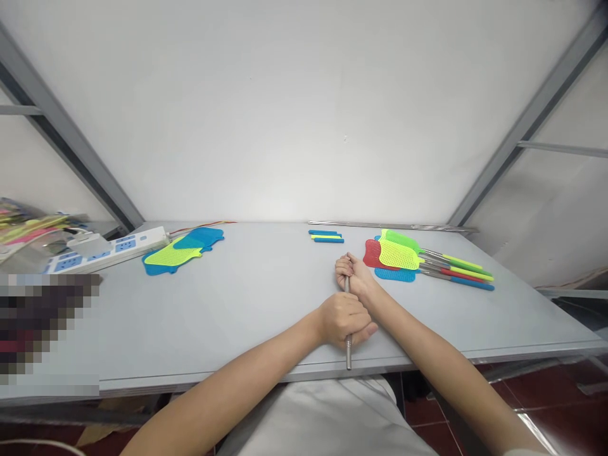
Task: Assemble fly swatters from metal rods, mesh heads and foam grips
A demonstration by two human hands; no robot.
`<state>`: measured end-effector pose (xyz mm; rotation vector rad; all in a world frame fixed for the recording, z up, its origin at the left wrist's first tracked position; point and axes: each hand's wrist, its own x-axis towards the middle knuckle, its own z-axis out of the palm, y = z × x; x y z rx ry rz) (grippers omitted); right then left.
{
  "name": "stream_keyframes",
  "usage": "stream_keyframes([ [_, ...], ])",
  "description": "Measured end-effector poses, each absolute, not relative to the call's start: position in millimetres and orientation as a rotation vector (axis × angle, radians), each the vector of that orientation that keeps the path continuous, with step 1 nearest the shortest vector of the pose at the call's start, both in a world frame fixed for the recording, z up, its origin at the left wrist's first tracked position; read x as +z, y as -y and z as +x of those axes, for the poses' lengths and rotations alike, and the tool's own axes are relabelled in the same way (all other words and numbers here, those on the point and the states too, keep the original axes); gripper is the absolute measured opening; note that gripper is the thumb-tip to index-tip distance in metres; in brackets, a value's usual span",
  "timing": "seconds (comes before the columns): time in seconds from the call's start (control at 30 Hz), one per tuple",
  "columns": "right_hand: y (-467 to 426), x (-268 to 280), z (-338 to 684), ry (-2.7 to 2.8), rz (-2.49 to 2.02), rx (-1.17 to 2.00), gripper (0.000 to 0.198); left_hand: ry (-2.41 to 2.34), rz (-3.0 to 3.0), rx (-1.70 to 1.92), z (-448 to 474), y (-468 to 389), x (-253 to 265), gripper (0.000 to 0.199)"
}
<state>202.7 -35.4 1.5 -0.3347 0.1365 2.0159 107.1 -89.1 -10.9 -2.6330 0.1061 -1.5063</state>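
The rod [349,358] is at the lower centre of the frame, pointing roughly up and down the picture, its near end reaching past the front edge of the bench [266,278]; both hands hold it, one above the other along its length, probably because two grips let one part be steadied or worked against the other.

The left hand [348,320], lower in the frame, is closed in a fist, fingers wrapped over the rod and thumb lying off to the right; the right hand [349,272], just above it, is curled shut round the far part, which hides most of that end; a short stretch of bare metal shows between them.

Just above the hands, three grips [327,237], two blue and one yellow, lie side by side, perhaps so that each is easy to pick up; right of centre, swatters [399,255] overlap in a fan, heads to the left and handles to the right, seemingly to keep whole pieces together; along the back edge lie more rods [365,225]; at centre left, loose blue and yellow heads [173,256] overlap, apart from the swatters, beside a power strip [137,240].
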Motion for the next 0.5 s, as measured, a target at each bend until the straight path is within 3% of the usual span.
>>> stream_keyframes([
  [0.5,37.7,4.2,199.0,-0.13,-0.36,2.013,0.031,-0.066,-2.64,-1.401,105.0,83.9,-13.3,0.035],
])
